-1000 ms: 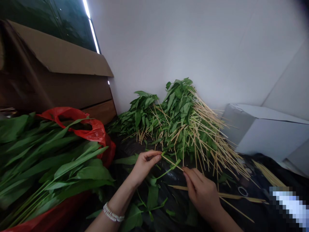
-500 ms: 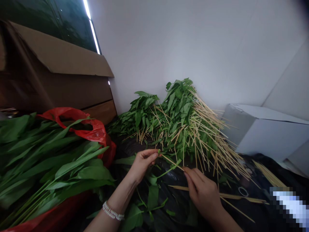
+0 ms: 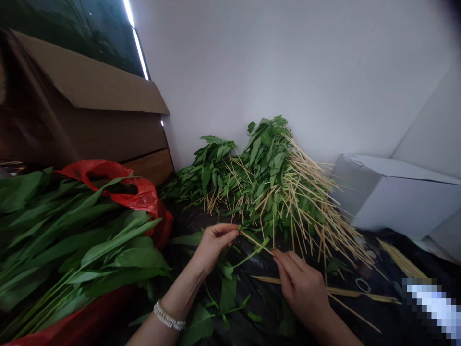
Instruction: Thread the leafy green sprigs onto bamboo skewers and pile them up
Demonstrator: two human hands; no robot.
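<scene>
A thin wooden stick [image 3: 256, 241] is running between the person's two hands at the near middle of the scene, sloping down from left to right. The left hand [image 3: 216, 241] is pinching the stick's left end between thumb and forefinger, and a small green piece [image 3: 239, 228] is showing right at those fingertips. The right hand [image 3: 301, 283] is curling nearly closed, its thumb and forefinger gripping the stick's other end; the rest of its grip is hiding from view, so whether it is holding anything more cannot be told. A beaded bracelet [image 3: 168, 317] is circling the left wrist.

Just below the stick, a green stem [image 3: 249, 254] is slanting up to the right; whether it is touching the stick is not clear. Loose leaves [image 3: 227, 292] are lying on black plastic [image 3: 257, 263] between the forearms. To the right, a few pale sticks [image 3: 355, 293] are lying beside the right hand, near a white ring [image 3: 362, 285].

On the far side, a heap of leafy greens [image 3: 266, 154] is leaning by the wall [image 3: 288, 57], with many sticks [image 3: 320, 192] poking out, mostly toward the right. On the left, more long-leaved greens [image 3: 90, 240] are filling a red bag [image 3: 151, 194]. A cardboard box [image 3: 111, 129] is standing behind it, and a white box [image 3: 406, 202] is sitting at the far right.
</scene>
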